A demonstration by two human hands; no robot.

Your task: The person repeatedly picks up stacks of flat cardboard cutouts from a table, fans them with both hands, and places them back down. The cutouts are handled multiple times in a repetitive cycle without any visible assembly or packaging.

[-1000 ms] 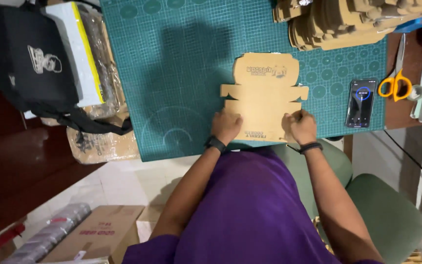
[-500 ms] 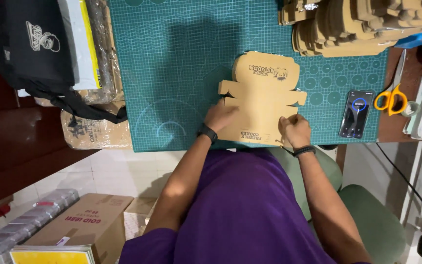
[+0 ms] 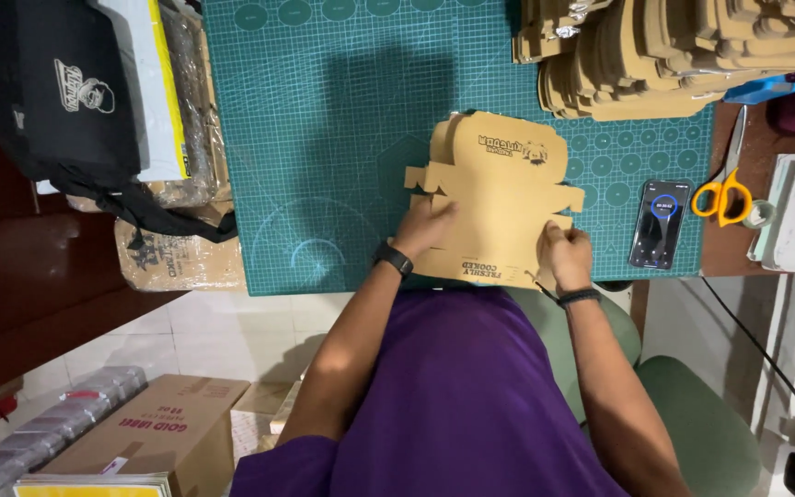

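The flat die-cut cardboard blank (image 3: 499, 198) lies on the green cutting mat (image 3: 324, 120) that covers the surface, directly ahead of the person's chest. Its long axis runs from near to far, tilted a little so that the rounded far end leans right; side tabs stick out to the left and right about halfway along.

Both hands sit at the near end of the blank, so nearly all of the card lies beyond them, toward the far side. The left hand (image 3: 425, 225) rests flat on the near left part, fingers spread loosely and pointing far and right across the card, pressing it onto the mat. The right hand (image 3: 566, 253) is at the near right corner, fingers curled over the edge there; whether it pinches the flap or only presses on it I cannot tell. The two hands are about equally close to the blank, both touching it, the left reaching slightly farther in.

To the right of the blank, just beside its right tab, a phone (image 3: 659, 224) lies on the mat, and further right are yellow-handled scissors (image 3: 724, 193). Far right, a stack of similar cardboard blanks (image 3: 655, 55) is piled well apart from the hands. A black bag (image 3: 52, 92) sits off the mat on the left.
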